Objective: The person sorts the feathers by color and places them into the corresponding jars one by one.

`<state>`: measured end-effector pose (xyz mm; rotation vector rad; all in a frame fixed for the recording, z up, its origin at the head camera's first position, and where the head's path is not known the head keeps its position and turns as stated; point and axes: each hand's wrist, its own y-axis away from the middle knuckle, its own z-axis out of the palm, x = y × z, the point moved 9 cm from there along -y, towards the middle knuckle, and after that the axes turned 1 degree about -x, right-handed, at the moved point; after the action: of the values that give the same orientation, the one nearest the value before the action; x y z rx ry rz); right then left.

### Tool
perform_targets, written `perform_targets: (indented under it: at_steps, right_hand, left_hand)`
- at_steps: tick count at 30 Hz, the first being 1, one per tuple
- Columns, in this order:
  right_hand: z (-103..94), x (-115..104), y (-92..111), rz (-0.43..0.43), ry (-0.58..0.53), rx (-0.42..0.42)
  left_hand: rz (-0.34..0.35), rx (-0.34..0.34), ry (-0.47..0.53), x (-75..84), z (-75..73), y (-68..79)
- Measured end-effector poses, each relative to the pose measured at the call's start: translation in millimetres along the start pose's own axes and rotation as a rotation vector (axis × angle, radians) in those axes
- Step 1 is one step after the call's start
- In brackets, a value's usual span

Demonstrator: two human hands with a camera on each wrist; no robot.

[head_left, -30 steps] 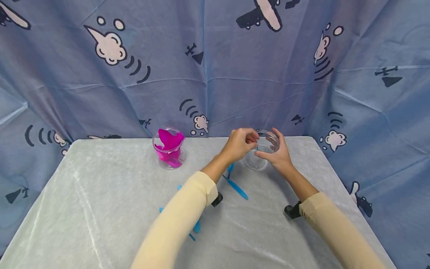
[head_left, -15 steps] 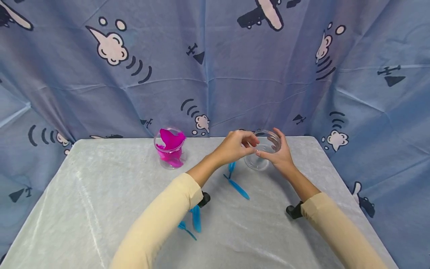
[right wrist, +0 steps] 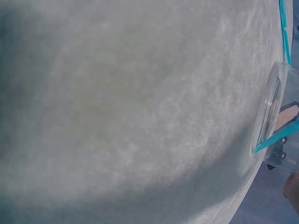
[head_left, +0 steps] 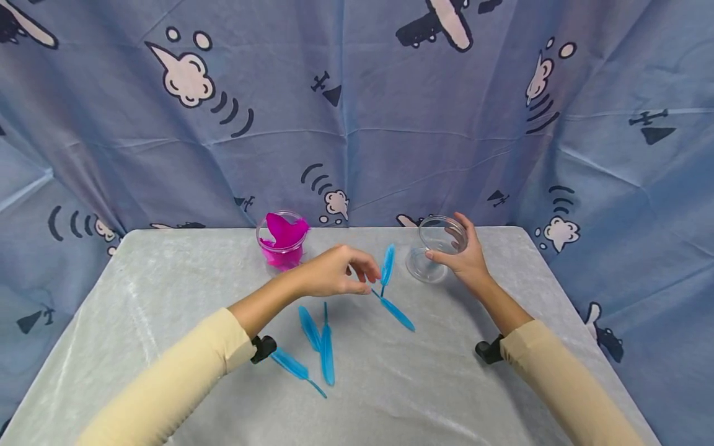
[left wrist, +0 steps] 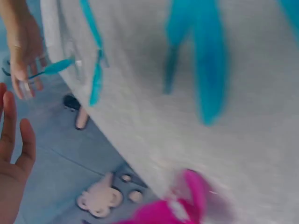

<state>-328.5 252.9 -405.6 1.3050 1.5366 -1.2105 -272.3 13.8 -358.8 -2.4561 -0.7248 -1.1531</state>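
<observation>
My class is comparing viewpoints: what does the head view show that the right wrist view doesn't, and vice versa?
Only the head view: the left hand, the sleeves, and a cup holding pink material.

Only the right wrist view: a blue feather inside the clear cup, not discernible from the head.

Both: that clear cup, the right hand at least partly, the cloth, the curtain and a loose feather.

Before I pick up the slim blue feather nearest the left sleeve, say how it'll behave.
The slim blue feather looks thin, so probably light, easily nudged across the pale cloth. Its vane likely bends; its narrow bare quill may be stiffer.
</observation>
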Motion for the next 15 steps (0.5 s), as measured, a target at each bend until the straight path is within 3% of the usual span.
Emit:
perform_targets:
  at_steps: [8,15]
  right_hand:
    - [0.1,2,1,0.016,-0.004,-0.007]
    - [0.4,2,0,0.023,0.007,-0.007]
  left_hand:
    - [-0.068,-0.043,0.033,-30.0,11.2,51.7]
    - [-0.110,-0.050,0.059,-50.0,18.5,88.5]
